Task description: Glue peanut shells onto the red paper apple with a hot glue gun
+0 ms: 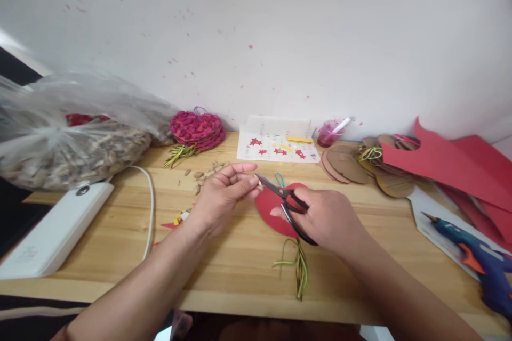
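My right hand grips black scissors, whose blades point left toward my left hand. My left hand pinches a small pale piece between thumb and fingers, right at the scissor tips. Under both hands a red paper disc with a teal loop at its top lies on the wooden table. A green and yellow string tassel lies just below the disc.
A clear bag of shells and a white device with a cable sit at left. Loose shells, a pink woven stack, a star sheet, a pink cup, cardboard discs, red paper and a blue glue gun fill the back and right.
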Motion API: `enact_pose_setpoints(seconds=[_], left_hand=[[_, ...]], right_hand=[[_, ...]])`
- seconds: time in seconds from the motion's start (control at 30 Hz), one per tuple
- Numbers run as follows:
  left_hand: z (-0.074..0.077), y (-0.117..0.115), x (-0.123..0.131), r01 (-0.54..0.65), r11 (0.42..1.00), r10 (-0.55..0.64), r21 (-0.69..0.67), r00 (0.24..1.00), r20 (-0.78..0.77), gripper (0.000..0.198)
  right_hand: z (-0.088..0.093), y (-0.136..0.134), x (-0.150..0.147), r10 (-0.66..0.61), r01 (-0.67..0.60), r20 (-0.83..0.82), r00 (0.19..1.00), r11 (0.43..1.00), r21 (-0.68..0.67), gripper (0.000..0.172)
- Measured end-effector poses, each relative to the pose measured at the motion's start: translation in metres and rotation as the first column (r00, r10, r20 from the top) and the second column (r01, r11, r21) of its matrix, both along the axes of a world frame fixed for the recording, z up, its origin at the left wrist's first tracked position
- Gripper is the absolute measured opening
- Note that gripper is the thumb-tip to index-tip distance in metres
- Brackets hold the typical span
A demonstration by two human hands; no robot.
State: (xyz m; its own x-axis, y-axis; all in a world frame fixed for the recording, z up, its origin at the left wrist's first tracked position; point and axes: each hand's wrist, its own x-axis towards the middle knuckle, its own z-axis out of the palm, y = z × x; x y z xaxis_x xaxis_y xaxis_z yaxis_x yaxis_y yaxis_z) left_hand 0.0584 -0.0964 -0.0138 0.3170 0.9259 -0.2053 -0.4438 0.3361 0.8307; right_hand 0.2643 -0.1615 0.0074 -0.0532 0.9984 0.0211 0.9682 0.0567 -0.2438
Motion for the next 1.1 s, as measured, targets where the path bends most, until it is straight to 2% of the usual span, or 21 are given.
enact_pose_setpoints(seconds=[0.13,0.27,0.33,0.4,0.47,0.53,0.6,0.67,0.77,0.83,0.97,1.1], left_hand=[[0.004,-0.008,-0.009,-0.005,1.000,0.005,-0.007,1.000,0.001,0.039],[-0.003,-0.025,-0.026,-0.039,0.999,0.040,-0.032,0.999,0.028,0.035],[-0.008,-0.034,-0.035,-0.058,0.997,0.060,-0.042,0.997,0.047,0.033],[-0.012,-0.043,-0.041,-0.065,0.997,0.067,-0.039,0.996,0.063,0.030],[-0.014,-0.050,-0.044,-0.059,0.998,0.061,-0.029,0.995,0.081,0.026],[-0.013,-0.055,-0.045,-0.055,0.998,0.056,-0.014,0.994,0.095,0.024],[-0.012,-0.058,-0.044,-0.054,0.999,0.053,0.002,0.994,0.099,0.024],[-0.011,-0.060,-0.044,-0.052,0.999,0.051,0.015,0.994,0.096,0.024],[-0.010,-0.062,-0.045,-0.070,0.997,0.067,0.031,0.994,0.090,0.025],[-0.009,-0.064,-0.047,-0.102,0.994,0.098,0.043,0.992,0.084,0.027],[-0.010,-0.068,-0.049,-0.142,0.987,0.137,0.069,0.988,0.074,0.029],[-0.011,-0.071,-0.050,-0.133,0.987,0.127,0.091,0.989,0.070,0.033]], right_hand=[[0.004,-0.002,-0.007,0.001,0.000,-0.066,0.998,1.000,0.017,0.051],[0.009,-0.005,-0.013,0.016,-0.020,-0.309,0.951,1.000,-0.011,0.049],[0.009,-0.007,-0.015,0.003,-0.042,-0.479,0.878,0.997,-0.070,0.047],[0.009,-0.008,-0.017,-0.044,-0.087,-0.636,0.770,0.981,-0.174,0.043],[0.009,-0.011,-0.023,-0.102,-0.139,-0.726,0.681,0.954,-0.265,0.038],[0.010,-0.014,-0.030,-0.134,-0.169,-0.749,0.649,0.934,-0.314,0.037],[0.012,-0.019,-0.037,-0.113,-0.171,-0.736,0.667,0.939,-0.298,0.040],[0.015,-0.025,-0.041,-0.052,-0.144,-0.680,0.732,0.963,-0.229,0.043],[0.017,-0.033,-0.041,0.065,-0.111,-0.476,0.877,0.991,-0.070,0.042],[0.018,-0.036,-0.039,0.110,-0.116,-0.314,0.943,0.993,-0.002,0.038],[0.017,-0.041,-0.040,0.127,-0.122,-0.114,0.985,0.991,0.054,0.040],[0.017,-0.044,-0.043,0.128,-0.126,-0.035,0.991,0.989,0.075,0.042]])
